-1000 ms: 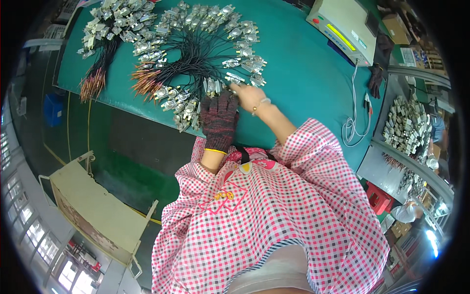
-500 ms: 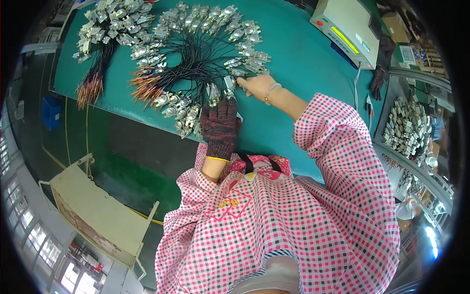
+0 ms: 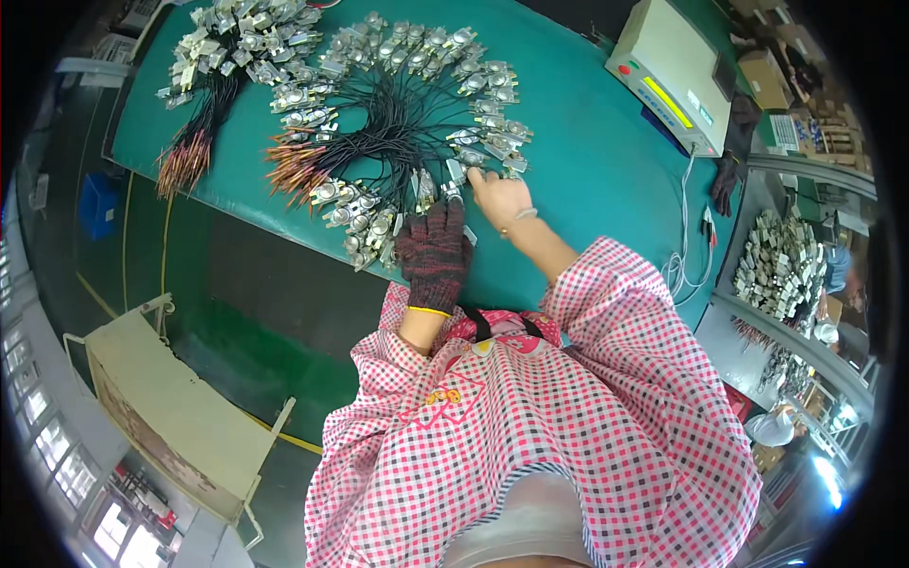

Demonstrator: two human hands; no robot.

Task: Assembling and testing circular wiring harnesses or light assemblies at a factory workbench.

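The gloved left hand (image 3: 434, 254) lies flat, fingers spread, on the green table (image 3: 587, 180). At its one o'clock, the bare right hand (image 3: 500, 199) pinches a metal connector (image 3: 454, 175) on the fanned wire bundle (image 3: 398, 114). A second bundle (image 3: 227, 57) lies at eleven o'clock.

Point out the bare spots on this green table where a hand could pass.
Open green table lies between the ring of wired metal parts and the beige box. Crowded: the near edge, where the gloved left hand and bare right hand touch the parts.
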